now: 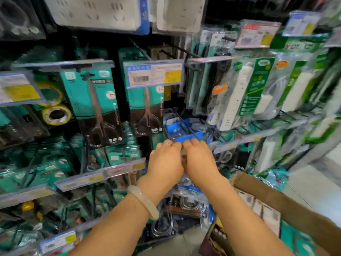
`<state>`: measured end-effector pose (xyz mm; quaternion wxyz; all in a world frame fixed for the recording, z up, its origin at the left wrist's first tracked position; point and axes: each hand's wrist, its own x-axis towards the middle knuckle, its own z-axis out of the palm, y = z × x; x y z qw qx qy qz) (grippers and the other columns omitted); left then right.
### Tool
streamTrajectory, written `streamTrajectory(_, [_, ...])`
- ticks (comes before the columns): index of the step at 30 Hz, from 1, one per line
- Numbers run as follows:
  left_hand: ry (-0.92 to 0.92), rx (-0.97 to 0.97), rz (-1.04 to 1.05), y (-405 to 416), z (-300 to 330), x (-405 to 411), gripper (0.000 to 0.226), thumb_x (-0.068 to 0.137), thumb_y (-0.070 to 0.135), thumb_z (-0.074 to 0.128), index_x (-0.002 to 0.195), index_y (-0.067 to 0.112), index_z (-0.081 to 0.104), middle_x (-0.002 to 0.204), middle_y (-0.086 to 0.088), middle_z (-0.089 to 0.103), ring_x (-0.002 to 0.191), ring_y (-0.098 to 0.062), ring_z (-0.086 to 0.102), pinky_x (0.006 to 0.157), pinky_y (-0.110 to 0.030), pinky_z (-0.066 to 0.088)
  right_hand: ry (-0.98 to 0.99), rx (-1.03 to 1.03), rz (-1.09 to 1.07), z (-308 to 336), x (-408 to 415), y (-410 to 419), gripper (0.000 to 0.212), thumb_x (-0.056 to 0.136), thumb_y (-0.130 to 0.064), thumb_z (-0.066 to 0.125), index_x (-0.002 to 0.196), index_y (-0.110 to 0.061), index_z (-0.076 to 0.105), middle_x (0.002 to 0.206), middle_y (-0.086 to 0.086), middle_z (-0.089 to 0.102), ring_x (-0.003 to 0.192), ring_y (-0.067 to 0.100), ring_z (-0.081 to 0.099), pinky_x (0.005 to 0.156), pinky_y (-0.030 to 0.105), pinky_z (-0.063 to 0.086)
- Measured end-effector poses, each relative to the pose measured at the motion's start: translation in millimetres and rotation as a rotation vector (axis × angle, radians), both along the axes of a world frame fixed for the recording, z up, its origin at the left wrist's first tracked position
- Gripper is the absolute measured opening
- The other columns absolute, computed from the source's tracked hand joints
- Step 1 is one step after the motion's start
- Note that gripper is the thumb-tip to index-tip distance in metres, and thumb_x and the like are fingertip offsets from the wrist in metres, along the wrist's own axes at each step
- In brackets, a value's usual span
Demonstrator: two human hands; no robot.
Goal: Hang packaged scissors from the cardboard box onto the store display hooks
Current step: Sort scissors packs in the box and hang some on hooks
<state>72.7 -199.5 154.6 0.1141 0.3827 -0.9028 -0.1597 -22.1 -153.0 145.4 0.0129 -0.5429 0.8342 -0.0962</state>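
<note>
Both hands, left (164, 159) and right (198, 159), cover whatever they hold; the item and the hook are hidden behind the knuckles. Price tag (154, 73) print is blurred, illegible. Box (287, 206) at near right is cut off by the frame edge. Far-right packs (321, 100) are smeared.

Both hands, left hand (164, 159) and right hand (198, 159), meet below the blue package (184, 138) on the display hooks (181, 124), apparently pinching something blurred; cardboard box (287, 206) at lower right.
</note>
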Motion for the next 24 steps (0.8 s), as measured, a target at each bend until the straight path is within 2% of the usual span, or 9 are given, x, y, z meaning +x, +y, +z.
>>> streamTrajectory(2, [-0.026, 0.019, -0.079, 12.7, -11.8, -9.1, 0.043, 0.092, 0.019, 0.047, 0.135, 0.018, 0.045, 0.134, -0.006, 0.048, 0.123, -0.029, 0.043, 0.098, -0.039, 0.037, -0.015, 0.019, -0.049, -12.8, -9.0, 21.7, 0.035, 0.089, -0.016, 0.051, 0.123, -0.01, 0.048, 0.122, 0.011, 0.05, 0.113, 0.031, 0.043, 0.089, 0.037, 0.036])
streamTrajectory(7, [-0.187, 0.082, -0.229, 55.2, -51.5, -32.8, 0.032, 0.093, 0.017, 0.048, 0.125, 0.016, 0.047, 0.13, -0.008, 0.047, 0.121, -0.029, 0.043, 0.094, -0.038, 0.039, -0.097, 0.063, -0.194, -59.9, -29.7, 77.7, 0.03, 0.085, -0.013, 0.054, 0.114, -0.005, 0.055, 0.113, 0.017, 0.055, 0.108, 0.037, 0.05, 0.085, 0.04, 0.04])
streamTrajectory(9, [-0.231, 0.097, -0.295, 74.1, -64.9, -42.2, 0.033, 0.093, 0.019, 0.047, 0.126, 0.016, 0.047, 0.131, -0.008, 0.046, 0.122, -0.029, 0.043, 0.097, -0.04, 0.038, -0.143, 0.07, -0.24, -77.6, -35.7, 98.4, 0.037, 0.082, -0.014, 0.055, 0.118, -0.007, 0.056, 0.115, 0.019, 0.056, 0.11, 0.038, 0.051, 0.086, 0.04, 0.041])
streamTrajectory(11, [-0.265, 0.112, -0.354, 93.9, -75.6, -51.6, 0.035, 0.095, 0.019, 0.044, 0.13, 0.016, 0.044, 0.135, -0.008, 0.044, 0.126, -0.029, 0.039, 0.1, -0.041, 0.036, -0.172, 0.115, -0.31, -89.3, -41.3, 119.5, 0.035, 0.084, -0.016, 0.055, 0.119, -0.012, 0.055, 0.122, 0.018, 0.053, 0.111, 0.035, 0.051, 0.087, 0.039, 0.042])
streamTrajectory(14, [-0.339, 0.099, -0.43, 124.4, -88.1, -65.7, 0.038, 0.095, 0.013, 0.042, 0.134, 0.015, 0.041, 0.136, -0.009, 0.043, 0.127, -0.03, 0.038, 0.1, -0.042, 0.034, -0.19, 0.193, -0.378, -105.6, -50.9, 149.5, 0.028, 0.088, -0.019, 0.052, 0.116, -0.013, 0.055, 0.117, 0.012, 0.055, 0.11, 0.032, 0.05, 0.087, 0.036, 0.042])
streamTrajectory(17, [-0.424, 0.099, -0.485, 149.6, -101.1, -79.8, 0.045, 0.096, 0.013, 0.041, 0.141, 0.015, 0.036, 0.143, -0.008, 0.038, 0.133, -0.029, 0.034, 0.104, -0.042, 0.032, -0.237, 0.228, -0.438, -123.6, -60.5, 178.7, 0.035, 0.087, -0.018, 0.053, 0.121, -0.014, 0.055, 0.119, 0.012, 0.055, 0.113, 0.032, 0.05, 0.09, 0.035, 0.044])
streamTrajectory(24, [-0.541, 0.109, -0.575, 203.3, -131.2, -109.0, 0.036, 0.092, 0.013, 0.045, 0.128, 0.011, 0.047, 0.135, -0.014, 0.045, 0.13, -0.033, 0.035, 0.103, -0.043, 0.033, -0.304, 0.271, -0.546, -150.2, -87.2, 253.5, 0.032, 0.088, -0.016, 0.049, 0.119, -0.012, 0.057, 0.12, 0.013, 0.057, 0.115, 0.032, 0.051, 0.09, 0.034, 0.042])
